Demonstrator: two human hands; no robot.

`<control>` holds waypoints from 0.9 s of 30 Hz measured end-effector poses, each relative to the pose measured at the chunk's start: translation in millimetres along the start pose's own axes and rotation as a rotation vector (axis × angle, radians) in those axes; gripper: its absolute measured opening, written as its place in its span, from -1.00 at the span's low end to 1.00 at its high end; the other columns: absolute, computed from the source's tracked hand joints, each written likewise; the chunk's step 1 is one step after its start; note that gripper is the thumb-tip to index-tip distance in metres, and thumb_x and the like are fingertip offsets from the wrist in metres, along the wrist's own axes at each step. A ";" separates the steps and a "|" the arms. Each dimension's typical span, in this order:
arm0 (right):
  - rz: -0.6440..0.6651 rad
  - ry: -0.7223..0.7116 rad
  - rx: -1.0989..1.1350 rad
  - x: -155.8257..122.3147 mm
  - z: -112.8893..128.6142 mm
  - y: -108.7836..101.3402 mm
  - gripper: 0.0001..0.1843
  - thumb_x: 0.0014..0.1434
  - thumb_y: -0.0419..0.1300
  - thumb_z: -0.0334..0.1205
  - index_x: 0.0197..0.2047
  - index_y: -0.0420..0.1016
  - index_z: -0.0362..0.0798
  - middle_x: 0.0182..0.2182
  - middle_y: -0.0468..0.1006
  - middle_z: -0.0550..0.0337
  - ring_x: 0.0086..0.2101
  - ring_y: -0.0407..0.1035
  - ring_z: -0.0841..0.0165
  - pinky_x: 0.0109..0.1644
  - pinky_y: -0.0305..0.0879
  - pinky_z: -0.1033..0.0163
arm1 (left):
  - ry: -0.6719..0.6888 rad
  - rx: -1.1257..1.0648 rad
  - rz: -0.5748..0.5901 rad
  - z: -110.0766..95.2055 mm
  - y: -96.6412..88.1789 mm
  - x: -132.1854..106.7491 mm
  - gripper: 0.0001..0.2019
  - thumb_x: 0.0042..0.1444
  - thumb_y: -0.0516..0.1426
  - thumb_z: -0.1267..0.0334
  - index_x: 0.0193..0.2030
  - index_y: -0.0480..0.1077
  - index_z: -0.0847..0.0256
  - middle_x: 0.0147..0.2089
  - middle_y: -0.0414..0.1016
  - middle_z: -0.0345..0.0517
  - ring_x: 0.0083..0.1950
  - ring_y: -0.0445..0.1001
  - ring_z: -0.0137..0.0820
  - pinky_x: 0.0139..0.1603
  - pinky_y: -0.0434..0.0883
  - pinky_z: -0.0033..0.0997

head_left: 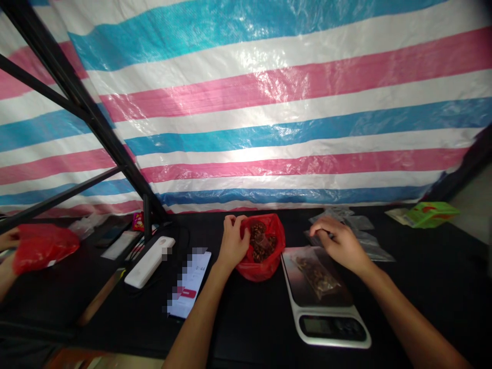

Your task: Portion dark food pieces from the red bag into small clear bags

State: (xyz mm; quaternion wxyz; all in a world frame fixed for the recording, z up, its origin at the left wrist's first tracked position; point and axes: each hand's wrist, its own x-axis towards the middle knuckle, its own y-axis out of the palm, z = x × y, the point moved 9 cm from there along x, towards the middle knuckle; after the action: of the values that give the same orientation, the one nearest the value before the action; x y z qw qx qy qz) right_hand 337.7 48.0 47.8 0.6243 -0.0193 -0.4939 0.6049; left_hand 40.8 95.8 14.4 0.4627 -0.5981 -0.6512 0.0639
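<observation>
My left hand (232, 241) grips the rim of a red plastic bag (261, 266) that stands open on the black table. Inside the bag lies a heap of dark brown rough pieces (263, 241). My right hand (338, 243) hovers low over a pile of clear resealable plastic bags (357, 230), its fingers curled, and I cannot tell whether they pinch one. Below that hand sits a white digital kitchen scale (323, 302) carrying a small clear bag of brown pieces (315, 274).
A co-worker's hand (9, 239) holds another red bag (42, 248) at the far left. A phone (190, 284) and white power bank (149, 262) lie left of me. A green box (432, 214) sits back right. Black poles and a striped tarp (269, 118) stand behind the table.
</observation>
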 end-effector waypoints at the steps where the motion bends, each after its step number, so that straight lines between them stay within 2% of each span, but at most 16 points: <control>1: -0.001 0.003 0.003 0.0 0.5 -0.4 -0.69 0.35 0.06 -0.38 -0.35 0.55 0.05 -0.38 0.58 0.19 -0.27 0.47 0.22 -0.10 0.30 0.11 | -0.009 -0.011 0.001 1.7 0.5 0.1 -0.67 0.29 0.11 0.42 0.16 0.40 0.12 0.08 0.20 -0.01 0.22 0.35 -0.18 0.36 0.37 0.01; 11: 0.064 0.017 0.057 -2.5 1.5 13.7 -0.72 0.25 0.10 -0.47 -0.34 0.56 0.05 -0.37 0.59 0.21 -0.26 0.46 0.22 -0.10 0.29 0.12 | -0.113 -0.066 -0.123 19.7 -9.2 1.7 -0.70 0.27 0.10 0.44 0.10 0.44 0.13 0.10 0.16 -0.02 0.05 0.47 -0.30 0.21 0.50 -0.12; 16: 0.229 0.003 0.034 -4.3 12.1 25.6 -0.60 0.09 0.09 -0.57 -0.19 0.60 0.06 -0.25 0.57 0.18 -0.14 0.44 0.18 0.00 0.28 0.07 | -0.121 -0.076 -0.132 16.7 -10.2 0.9 -0.71 0.27 0.10 0.44 0.08 0.45 0.13 0.11 0.17 -0.03 -0.04 0.49 -0.35 0.14 0.54 -0.15; 18: 0.303 0.015 0.011 -5.6 14.5 30.9 -0.54 0.07 0.09 -0.58 -0.13 0.62 0.07 -0.20 0.56 0.16 -0.08 0.43 0.16 0.08 0.27 0.01 | -0.122 -0.077 -0.140 14.7 -11.1 0.6 -0.71 0.27 0.09 0.44 0.08 0.45 0.14 0.11 0.17 -0.03 -0.09 0.50 -0.38 0.10 0.55 -0.17; 20: 0.358 0.022 0.001 -6.9 16.5 35.2 -0.58 0.09 0.11 -0.57 -0.15 0.61 0.07 -0.19 0.55 0.15 -0.06 0.42 0.15 0.15 0.24 -0.03 | -0.126 -0.075 -0.158 12.8 -13.5 0.5 -0.72 0.27 0.09 0.45 0.07 0.45 0.14 0.11 0.17 -0.03 -0.12 0.50 -0.40 0.07 0.55 -0.19; 23: 0.368 0.022 0.020 -7.1 19.6 37.1 -0.70 0.13 0.12 -0.55 -0.27 0.55 0.04 -0.24 0.53 0.18 -0.11 0.42 0.18 0.18 0.21 -0.06 | -0.082 -0.062 -0.200 4.0 -21.5 0.9 -0.74 0.27 0.08 0.45 0.03 0.47 0.13 0.09 0.21 -0.03 -0.07 0.50 -0.36 0.07 0.54 -0.20; 27: 0.304 0.034 0.137 -3.9 24.7 32.7 -0.79 0.18 0.13 -0.49 -0.34 0.44 0.02 -0.27 0.49 0.18 -0.15 0.38 0.20 0.08 0.26 0.01 | 0.118 -0.104 -0.252 -28.6 -35.5 -2.8 -0.78 0.31 0.07 0.44 -0.02 0.47 0.11 0.01 0.30 -0.05 0.00 0.49 -0.33 0.10 0.50 -0.25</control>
State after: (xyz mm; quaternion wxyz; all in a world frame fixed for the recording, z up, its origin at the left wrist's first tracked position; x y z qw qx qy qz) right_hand 298.7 39.5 37.8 0.5336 -0.0615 -0.4324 0.7242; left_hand 34.3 70.2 51.7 0.4727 -0.5374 -0.6955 -0.0639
